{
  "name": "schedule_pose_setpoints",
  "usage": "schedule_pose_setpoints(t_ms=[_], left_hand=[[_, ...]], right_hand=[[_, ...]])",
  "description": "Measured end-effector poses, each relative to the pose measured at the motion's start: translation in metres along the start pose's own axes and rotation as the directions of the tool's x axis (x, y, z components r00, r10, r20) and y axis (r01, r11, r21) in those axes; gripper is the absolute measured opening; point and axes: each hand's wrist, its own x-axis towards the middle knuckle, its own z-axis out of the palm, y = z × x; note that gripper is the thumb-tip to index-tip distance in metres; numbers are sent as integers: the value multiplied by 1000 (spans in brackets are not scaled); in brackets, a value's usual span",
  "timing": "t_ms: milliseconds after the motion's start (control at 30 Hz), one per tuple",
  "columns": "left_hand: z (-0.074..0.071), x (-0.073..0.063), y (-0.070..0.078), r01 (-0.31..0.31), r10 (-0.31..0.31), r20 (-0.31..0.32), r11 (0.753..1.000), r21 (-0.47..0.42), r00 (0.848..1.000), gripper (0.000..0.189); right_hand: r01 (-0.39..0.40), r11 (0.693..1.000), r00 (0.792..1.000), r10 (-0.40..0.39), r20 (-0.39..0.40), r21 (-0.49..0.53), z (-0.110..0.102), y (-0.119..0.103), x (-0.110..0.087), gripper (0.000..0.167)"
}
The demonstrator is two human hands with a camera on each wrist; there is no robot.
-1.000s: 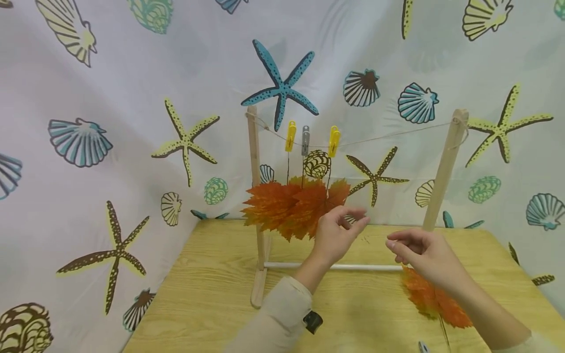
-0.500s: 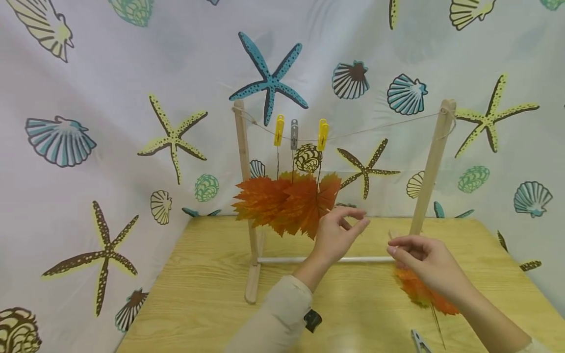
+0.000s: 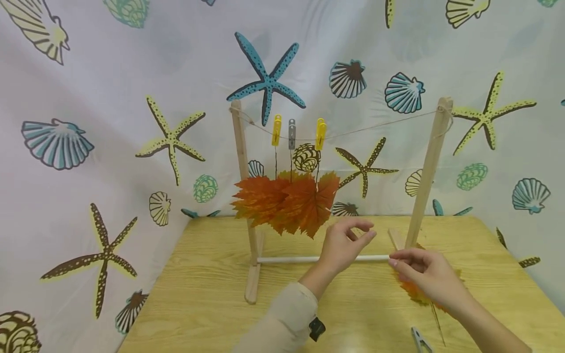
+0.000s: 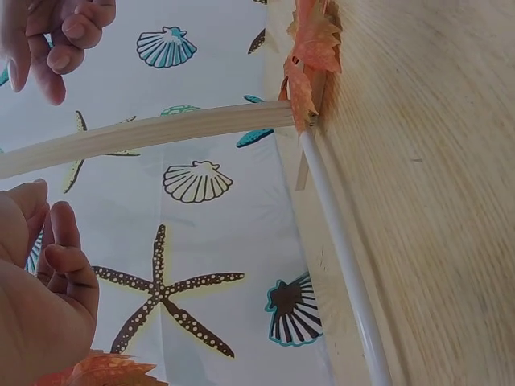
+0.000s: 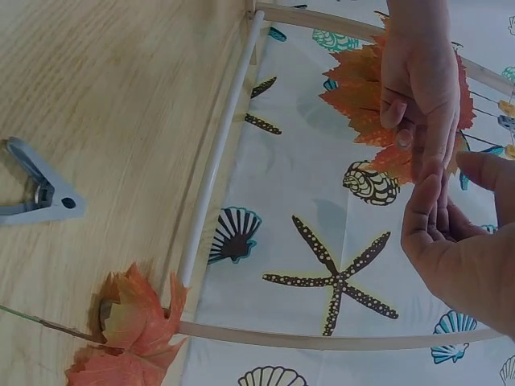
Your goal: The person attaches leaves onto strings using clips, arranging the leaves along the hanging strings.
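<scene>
My left hand hovers in front of the rack, just below and right of the hanging maple leaves. Its fingers are loosely bent, with nothing between them. To the right, my right hand is also empty and loosely curled, partly covering a loose orange maple leaf on the table. Two yellow clothespins and a grey clothespin hold the hanging leaves by their stems on a thin string. Another grey clothespin lies on the table near the loose leaf's stem.
The rack has a left wooden post, a right wooden post and a white crossbar low between them. It stands on a wood-grain table. Behind hangs a white cloth printed with shells and starfish.
The head view has shifted, so the rack appears farther left and slightly higher. Both hands are a little lower relative to the rack. The clipped leaves stay on the string.
</scene>
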Motion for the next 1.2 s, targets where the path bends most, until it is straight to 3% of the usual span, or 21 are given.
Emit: schedule_pose_setpoints(t_ms=[233,500,800,1200], left_hand=[[8,-10,-9,34,-34,63,999,-7,997,20],[10,-15,-14,59,-59,79,998,3,995,18],[14,-18,-18,75,-74,93,997,-4,993,18],[17,-27,-23,113,-112,124,994,2,986,17]], right_hand=[[-86,996,996,86,32,12,7,19,-2,46],[-151,988,989,151,5,26,7,30,-9,49],[-151,988,989,151,11,34,8,38,-14,46],[-208,978,978,208,5,25,7,47,-23,48]])
